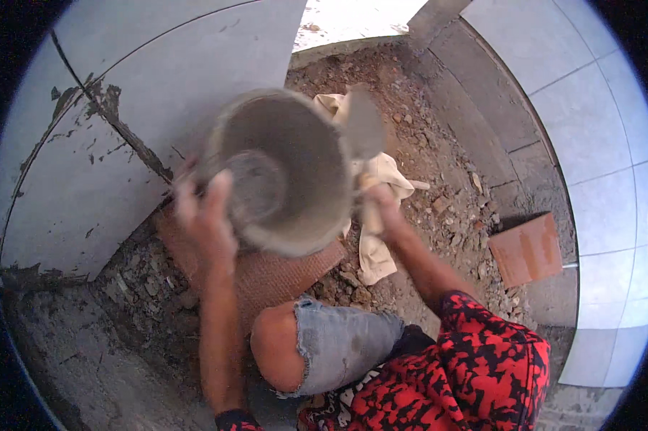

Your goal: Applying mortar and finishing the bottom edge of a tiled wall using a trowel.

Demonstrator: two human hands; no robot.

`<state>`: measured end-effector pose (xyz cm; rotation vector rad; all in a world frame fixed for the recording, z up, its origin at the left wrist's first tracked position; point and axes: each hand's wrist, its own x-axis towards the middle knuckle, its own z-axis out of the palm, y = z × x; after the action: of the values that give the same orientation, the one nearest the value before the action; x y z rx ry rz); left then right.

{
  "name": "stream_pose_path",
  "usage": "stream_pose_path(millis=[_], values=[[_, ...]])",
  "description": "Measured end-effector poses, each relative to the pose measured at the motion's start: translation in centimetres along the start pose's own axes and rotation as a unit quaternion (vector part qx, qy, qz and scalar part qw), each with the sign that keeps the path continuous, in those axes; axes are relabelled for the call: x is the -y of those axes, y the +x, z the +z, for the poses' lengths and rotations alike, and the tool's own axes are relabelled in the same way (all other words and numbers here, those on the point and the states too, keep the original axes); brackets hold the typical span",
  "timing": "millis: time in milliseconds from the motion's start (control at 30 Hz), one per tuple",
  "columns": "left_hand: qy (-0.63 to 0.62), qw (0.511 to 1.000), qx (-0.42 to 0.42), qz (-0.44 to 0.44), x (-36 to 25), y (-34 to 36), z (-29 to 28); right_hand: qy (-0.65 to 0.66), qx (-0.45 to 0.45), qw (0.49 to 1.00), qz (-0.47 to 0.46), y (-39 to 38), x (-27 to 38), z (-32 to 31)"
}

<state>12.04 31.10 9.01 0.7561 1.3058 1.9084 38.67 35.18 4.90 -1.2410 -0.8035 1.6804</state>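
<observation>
A mortar-coated bucket, tilted so its mostly grey inside shows, is held up in the middle of the view. My left hand, blurred, grips its left side. My right hand is closed on the handle of a trowel, whose grey blade points up beside the bucket's right side. Behind and below the right hand, a crumpled cream cloth lies on rubble. A reddish textured tile lies under the bucket, near my knee.
Tiled surfaces with pale tiles stand at left and right; the left one has mortar smears. Broken soil and rubble cover the ground between them. A reddish tile rests at right by a grey ledge.
</observation>
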Motion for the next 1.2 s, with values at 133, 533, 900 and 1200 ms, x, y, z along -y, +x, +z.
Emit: stream_pose_path(millis=[133,533,900,1200], values=[[0.105,0.967,0.231,-0.009,2.0,2.5,6.9,-0.115,-0.174,0.966,-0.156,0.6,7.5,-4.5],[-0.026,0.926,0.304,-0.223,9.3,-4.9,-12.0,-0.532,-0.475,0.691,-0.120,9.8,12.2,-35.3],[0.315,0.901,-0.007,-0.297,6.5,-13.9,-28.2,-0.613,0.133,0.770,-0.116,-0.3,-10.4,-4.4],[0.444,0.831,0.024,-0.336,3.8,-17.9,-30.1,-0.684,0.083,0.714,-0.125,-2.8,-12.1,-7.3]])
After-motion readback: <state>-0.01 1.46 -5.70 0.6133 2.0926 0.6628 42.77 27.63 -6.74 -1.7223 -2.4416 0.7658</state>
